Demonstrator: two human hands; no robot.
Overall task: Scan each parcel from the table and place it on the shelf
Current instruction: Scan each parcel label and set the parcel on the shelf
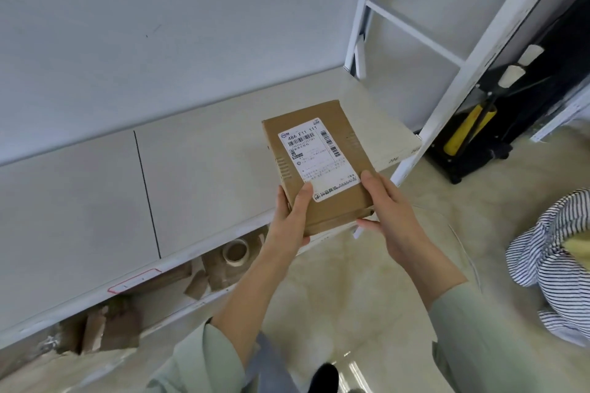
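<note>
Cardboard parcel (319,166) held between left hand (289,220) and right hand (391,217), each grip clasping its near corners over the shelf (207,143)

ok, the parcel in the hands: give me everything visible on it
The parcel is a flat brown cardboard box, closed, with a white shipping label carrying barcodes on its top face. It is held label up over the front edge of the white shelf. The left hand and right hand grip its near corners, thumbs on top.
</note>
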